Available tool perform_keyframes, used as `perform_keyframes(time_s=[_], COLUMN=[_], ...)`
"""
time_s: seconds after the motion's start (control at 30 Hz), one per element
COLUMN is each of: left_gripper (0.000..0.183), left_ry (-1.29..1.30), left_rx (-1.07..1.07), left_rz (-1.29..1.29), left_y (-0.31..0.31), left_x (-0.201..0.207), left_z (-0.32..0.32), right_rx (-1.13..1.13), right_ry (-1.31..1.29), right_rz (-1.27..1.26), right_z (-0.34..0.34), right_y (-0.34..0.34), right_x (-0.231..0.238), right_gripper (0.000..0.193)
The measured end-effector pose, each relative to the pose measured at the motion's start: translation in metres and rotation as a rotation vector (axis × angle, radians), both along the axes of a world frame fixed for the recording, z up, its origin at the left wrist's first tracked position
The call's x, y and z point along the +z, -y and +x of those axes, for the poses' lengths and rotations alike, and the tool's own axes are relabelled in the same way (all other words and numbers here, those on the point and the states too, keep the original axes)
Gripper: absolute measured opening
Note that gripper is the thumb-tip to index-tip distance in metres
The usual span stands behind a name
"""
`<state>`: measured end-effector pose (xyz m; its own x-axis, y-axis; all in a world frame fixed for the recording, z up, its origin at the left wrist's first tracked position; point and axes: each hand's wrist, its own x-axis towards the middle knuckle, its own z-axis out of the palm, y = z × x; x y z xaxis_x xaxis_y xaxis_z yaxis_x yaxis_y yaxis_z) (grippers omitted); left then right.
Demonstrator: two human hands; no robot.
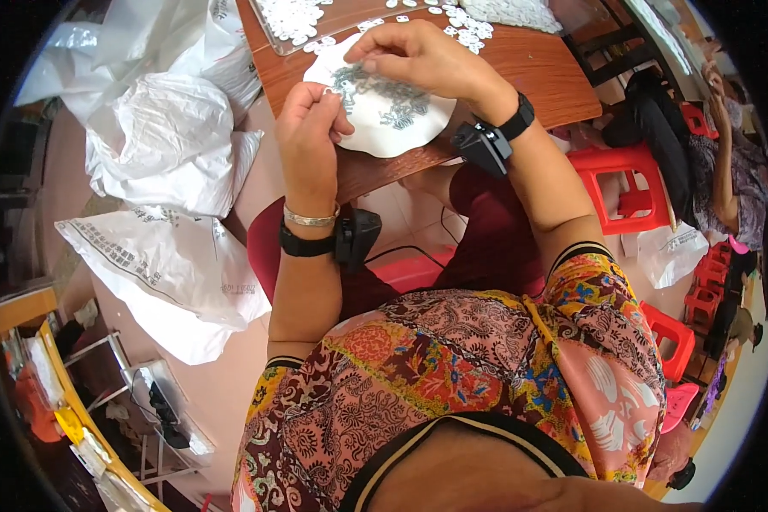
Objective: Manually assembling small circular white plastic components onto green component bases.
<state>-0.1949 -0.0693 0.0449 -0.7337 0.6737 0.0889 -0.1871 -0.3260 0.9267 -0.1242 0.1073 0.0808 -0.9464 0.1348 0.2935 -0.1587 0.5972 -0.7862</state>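
A white plate (375, 145) with a wavy rim lies at the near edge of the wooden table, with a heap of small grey metal pieces (405, 107) on it. At the plate's left rim, my left hand (310, 124) is closed in a pinch; a small white piece (327, 91) shows at its fingertips. My right hand (422, 58) reaches over the far side of the plate, thumb and fingers drawn together. Whatever it may hold is too small to make out. Both wrists wear black straps with a black device.
Flat white plastic pieces (469, 30) lie beyond the plate and in a clear tray (269, 34). White sacks (158, 141) crowd the floor at left. Red stools (627, 183) and another person (730, 179) are at right.
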Motion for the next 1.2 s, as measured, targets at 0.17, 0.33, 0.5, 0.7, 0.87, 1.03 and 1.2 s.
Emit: perform_keyframes(time_s=[0.17, 0.33, 0.5, 0.7, 0.87, 1.03, 1.2], left_gripper=[0.012, 0.013, 0.016, 0.018, 0.018, 0.018, 0.018], left_ry=[-0.073, -0.136, -0.178, -0.250, -0.284, -0.300, -0.304], left_rx=[0.043, 0.083, 0.109, 0.131, 0.140, 0.141, 0.140], left_rz=[-0.023, -0.061, -0.065, -0.084, -0.128, -0.155, -0.129], left_y=[-0.001, -0.001, -0.002, -0.002, -0.003, -0.002, -0.001], left_x=[-0.002, -0.002, -0.004, -0.004, -0.002, -0.002, -0.003], left_z=[0.002, 0.002, 0.002, 0.004, 0.006, 0.007, 0.006], right_rx=[0.113, 0.051, 0.034, 0.091, 0.061, 0.065, 0.061], right_ry=[0.098, 0.114, 0.122, 0.129, 0.153, 0.173, 0.155], right_rz=[-0.338, -0.396, -0.361, -0.290, -0.277, -0.267, -0.234], right_z=[0.002, 0.005, 0.006, 0.004, 0.005, 0.006, 0.007], right_y=[0.008, 0.017, 0.022, 0.026, 0.025, 0.024, 0.024], right_x=[0.013, 0.017, 0.018, 0.012, 0.012, 0.013, 0.014], right_gripper=[0.016, 0.017, 0.018, 0.018, 0.018, 0.019, 0.020])
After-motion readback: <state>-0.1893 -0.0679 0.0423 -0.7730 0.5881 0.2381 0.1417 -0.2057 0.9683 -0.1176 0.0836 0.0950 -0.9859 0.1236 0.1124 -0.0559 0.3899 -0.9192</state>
